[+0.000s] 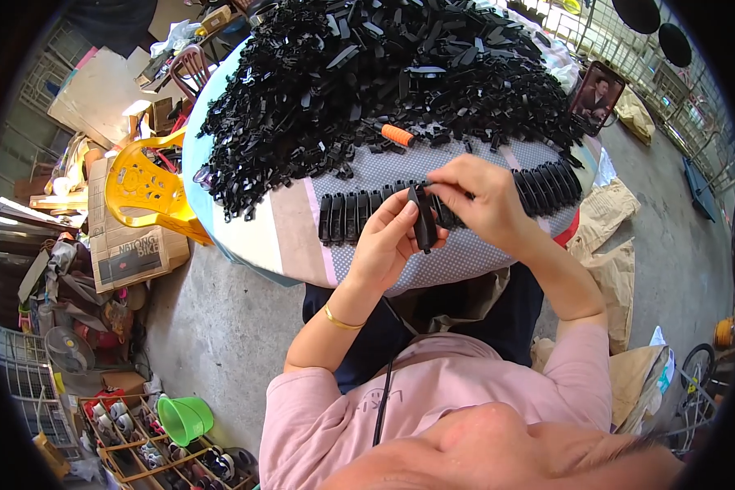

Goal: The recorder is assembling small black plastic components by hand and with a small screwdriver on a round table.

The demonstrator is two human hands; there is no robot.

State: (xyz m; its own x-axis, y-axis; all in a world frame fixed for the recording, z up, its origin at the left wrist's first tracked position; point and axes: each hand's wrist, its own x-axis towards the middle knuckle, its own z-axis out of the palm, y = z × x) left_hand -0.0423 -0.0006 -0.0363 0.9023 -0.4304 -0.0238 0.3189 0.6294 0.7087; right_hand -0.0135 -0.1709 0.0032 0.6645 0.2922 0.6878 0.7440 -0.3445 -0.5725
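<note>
Over the near part of the table, my left hand (386, 241) is closed around a long, curved black plastic piece (424, 224) held nearly upright. The fingers of my right hand (486, 200) pinch together at its upper end; whatever small thing they hold there is hidden. Beneath and to both sides of my hands runs a row of similar black pieces (347, 216), standing side by side. Behind them rises a big heap of loose black plastic parts (367, 77). A short orange handle (398, 135) lies at the heap's near edge.
The round table (292, 237) has a patterned cloth. A phone (598, 98) leans at its right edge. To the left stand a yellow plastic chair (143, 184) and a cardboard box (135, 253). Brown paper (608, 253) lies on the floor at right; a green bucket (184, 419) sits lower left.
</note>
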